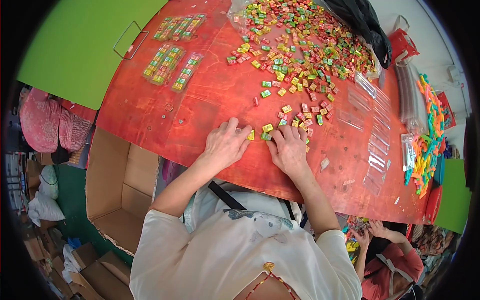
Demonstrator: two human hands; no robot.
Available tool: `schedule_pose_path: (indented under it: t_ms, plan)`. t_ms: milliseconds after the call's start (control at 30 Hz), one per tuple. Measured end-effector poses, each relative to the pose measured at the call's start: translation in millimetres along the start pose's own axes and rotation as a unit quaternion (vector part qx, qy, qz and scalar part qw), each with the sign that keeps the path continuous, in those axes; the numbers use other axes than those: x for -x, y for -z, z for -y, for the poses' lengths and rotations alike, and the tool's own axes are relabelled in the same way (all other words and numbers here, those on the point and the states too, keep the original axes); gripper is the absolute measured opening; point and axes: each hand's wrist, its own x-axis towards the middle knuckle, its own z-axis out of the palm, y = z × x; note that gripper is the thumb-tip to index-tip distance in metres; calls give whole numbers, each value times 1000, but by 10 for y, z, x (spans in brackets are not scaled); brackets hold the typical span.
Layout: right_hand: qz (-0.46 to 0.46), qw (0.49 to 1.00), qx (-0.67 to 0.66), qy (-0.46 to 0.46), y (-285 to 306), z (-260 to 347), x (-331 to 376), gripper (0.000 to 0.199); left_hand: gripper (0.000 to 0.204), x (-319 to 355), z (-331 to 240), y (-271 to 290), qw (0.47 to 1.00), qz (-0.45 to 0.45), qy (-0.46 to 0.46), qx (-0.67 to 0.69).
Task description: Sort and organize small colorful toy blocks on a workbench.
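A: Entry. I take the red-painted wooden tabletop (200,100) as landmark. Both hands rest palm-down at its near edge: left hand (226,142), right hand (288,149), fingers spread flat, nothing clasped in either.

B: And the sweets?

A: A short line of small foil-wrapped yellow and green candy squares (267,129) lies between and just beyond the fingertips; the big loose heap (300,45) sits at the tabletop's far side.

B: Step?

A: I judge gathering and lining up a small batch. Next calls for sliding them together, then a clear plastic sleeve (376,145) from the right side. Whether the fingertips touch a candy, I cannot quite tell.
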Motion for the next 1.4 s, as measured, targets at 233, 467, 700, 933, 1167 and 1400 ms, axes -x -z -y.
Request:
schedule_pose_path:
  t_ms: [233,467,700,933,1167,1400]
  plan:
    - [20,1000,7,-3,-21,140,-74,27,34,61,-162,-32,999,-14,33,-17]
    - [-23,997,78,-7,-44,-58,-208,17,33,44,-191,-32,999,-14,42,-22]
    - [-26,998,52,7,-24,104,-104,18,34,38,-217,-53,998,-15,59,-33]
    - [19,997,-10,-78,270,-160,55,21,56,114,-230,20,997,-6,76,-12]
    - [-35,975,51,-216,794,-650,809,20,59,136,-292,72,996,-21,81,30]
    - [-95,918,213,-320,1029,-1036,1597,28,52,269,-179,44,989,-67,117,66]
